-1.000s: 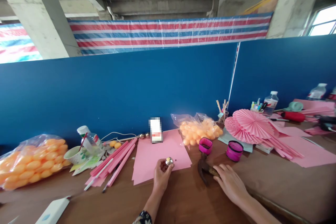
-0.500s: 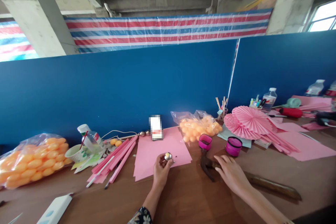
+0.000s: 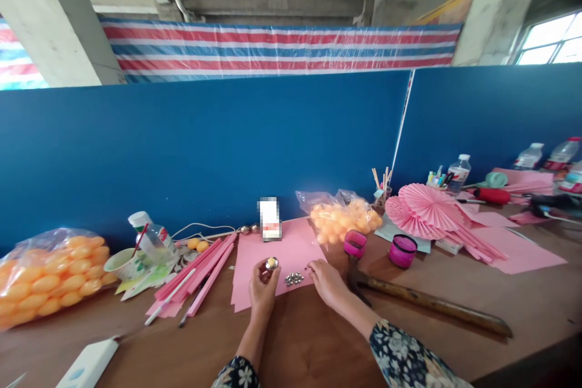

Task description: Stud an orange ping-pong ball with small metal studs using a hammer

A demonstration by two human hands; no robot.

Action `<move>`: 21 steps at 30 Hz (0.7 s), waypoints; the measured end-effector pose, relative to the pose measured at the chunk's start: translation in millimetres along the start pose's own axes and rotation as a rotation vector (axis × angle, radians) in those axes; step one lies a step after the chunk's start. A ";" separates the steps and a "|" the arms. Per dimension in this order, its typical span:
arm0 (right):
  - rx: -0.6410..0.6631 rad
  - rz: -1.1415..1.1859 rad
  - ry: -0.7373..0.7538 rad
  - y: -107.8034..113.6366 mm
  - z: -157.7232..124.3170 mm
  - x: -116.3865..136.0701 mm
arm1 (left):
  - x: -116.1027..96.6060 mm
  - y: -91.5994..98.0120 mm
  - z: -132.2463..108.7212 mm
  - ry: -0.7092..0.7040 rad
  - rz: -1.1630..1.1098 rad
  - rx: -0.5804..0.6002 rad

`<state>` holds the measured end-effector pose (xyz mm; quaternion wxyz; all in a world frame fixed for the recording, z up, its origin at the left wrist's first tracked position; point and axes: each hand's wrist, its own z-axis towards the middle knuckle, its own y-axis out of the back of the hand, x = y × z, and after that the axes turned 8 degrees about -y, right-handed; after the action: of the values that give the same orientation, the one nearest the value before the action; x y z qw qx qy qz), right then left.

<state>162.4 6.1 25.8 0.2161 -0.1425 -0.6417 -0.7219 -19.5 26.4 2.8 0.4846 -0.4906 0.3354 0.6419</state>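
Note:
My left hand point(image 3: 262, 288) grips a shiny silver ball point(image 3: 271, 264) that shows a pale yellow spot on top. Just right of it, a small heap of silver beads point(image 3: 294, 279) lies on the pink paper point(image 3: 291, 248). On the far side of the heap is my right hand point(image 3: 328, 282), low over the paper's right edge, its fingertips pinched together. Whatever may be between those fingertips is too small to make out. A hammer point(image 3: 436, 306) with a wooden handle lies to the right of that hand.
Two magenta containers point(image 3: 402, 251) stand by the hammer head. Bags of orange balls point(image 3: 341, 222) lie at the back and far left. Pink paper strips point(image 3: 211, 276), a tilted bottle point(image 3: 152, 239) and a white box point(image 3: 91, 364) are on the left; pink paper fans point(image 3: 430, 211) on the right.
My right hand has moved left from the hammer to the pink paper. My left hand has shifted slightly left with the ball, and the bead heap is now in view.

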 end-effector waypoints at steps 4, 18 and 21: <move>-0.040 -0.035 -0.051 -22.2 15.2 0.5 | 6.2 0.4 -3.7 0.009 0.002 -0.005; -0.114 -0.022 -0.046 -35.4 15.2 0.0 | 11.2 -4.1 -1.2 -0.001 0.036 0.007; -0.104 -0.020 -0.041 -35.2 15.5 -0.5 | 11.8 -6.2 -1.2 -0.008 0.051 0.003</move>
<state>144.2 24.4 -2.8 0.1881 -0.1615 -0.6092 -0.7533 -13.7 30.7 -8.5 0.4701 -0.4787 0.3469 0.6553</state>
